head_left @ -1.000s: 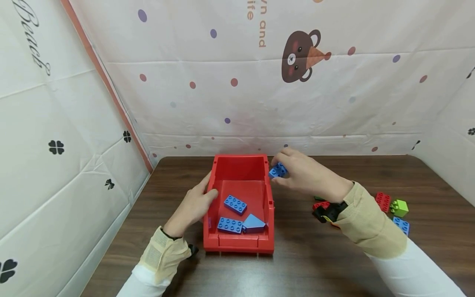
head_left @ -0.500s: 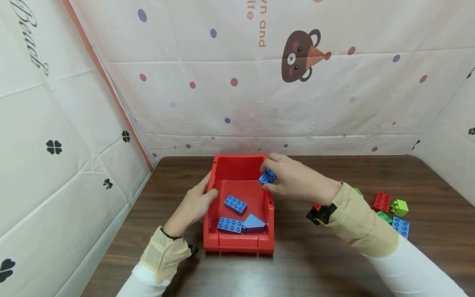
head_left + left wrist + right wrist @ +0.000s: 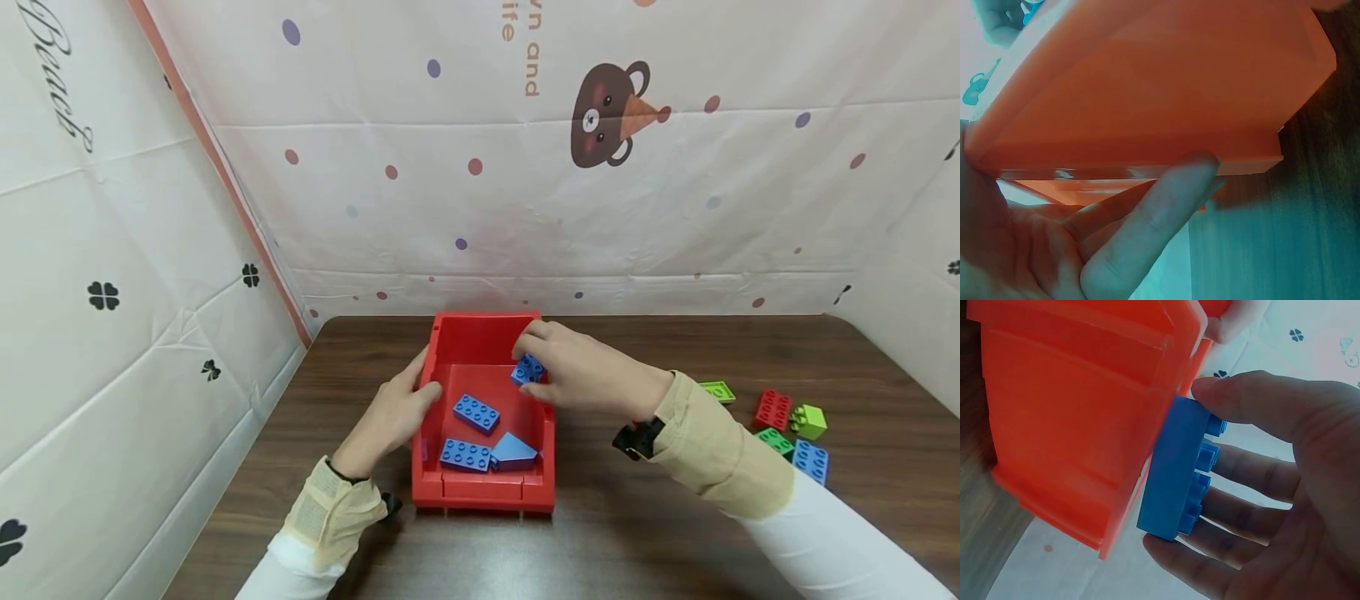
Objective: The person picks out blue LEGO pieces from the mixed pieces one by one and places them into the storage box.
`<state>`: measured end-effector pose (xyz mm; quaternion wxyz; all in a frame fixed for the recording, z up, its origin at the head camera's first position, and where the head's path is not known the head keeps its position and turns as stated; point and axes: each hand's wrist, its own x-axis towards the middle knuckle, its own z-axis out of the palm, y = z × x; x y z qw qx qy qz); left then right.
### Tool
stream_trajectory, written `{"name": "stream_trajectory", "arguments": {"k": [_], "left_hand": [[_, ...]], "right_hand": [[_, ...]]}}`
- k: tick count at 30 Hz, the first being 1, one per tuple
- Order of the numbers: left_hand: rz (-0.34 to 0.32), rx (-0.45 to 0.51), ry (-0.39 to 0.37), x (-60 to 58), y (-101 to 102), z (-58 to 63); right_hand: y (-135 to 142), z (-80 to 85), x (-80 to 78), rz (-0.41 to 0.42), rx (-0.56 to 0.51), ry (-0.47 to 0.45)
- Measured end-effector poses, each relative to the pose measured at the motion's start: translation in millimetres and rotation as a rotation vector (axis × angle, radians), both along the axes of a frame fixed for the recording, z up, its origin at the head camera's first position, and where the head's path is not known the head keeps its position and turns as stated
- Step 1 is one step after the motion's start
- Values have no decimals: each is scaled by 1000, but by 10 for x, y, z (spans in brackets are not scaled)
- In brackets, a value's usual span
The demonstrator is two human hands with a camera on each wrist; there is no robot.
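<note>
A red box stands on the table, holding two blue studded bricks, one brick and another brick, beside a blue sloped piece. My left hand grips the box's left side, thumb over the rim; in the left wrist view its fingers reach along the underside of the box wall. Over the box's right rim, my right hand pinches a blue toy brick by its ends. The right wrist view shows that brick between thumb and fingers, studs facing the palm.
Loose pieces lie on the table to the right: a red brick, a lime piece, a green brick, a blue brick and a flat lime piece. A printed white curtain hangs behind the table.
My right hand has moved left and slightly down with the blue brick, from outside the box's right wall to over its rim. My left hand and the box have stayed put.
</note>
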<state>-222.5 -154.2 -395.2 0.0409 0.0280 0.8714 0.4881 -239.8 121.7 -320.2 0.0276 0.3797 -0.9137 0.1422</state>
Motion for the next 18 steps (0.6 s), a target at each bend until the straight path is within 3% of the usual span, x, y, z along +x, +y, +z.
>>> {"name": "stream_trajectory", "arguments": {"k": [10, 18], "left_hand": [[5, 6, -2, 8, 0, -7], [-7, 8, -1, -11, -5, -8]], "right_hand": [[-56, -26, 8, 39, 4, -36], [-122, -47, -34, 80, 37, -6]]}}
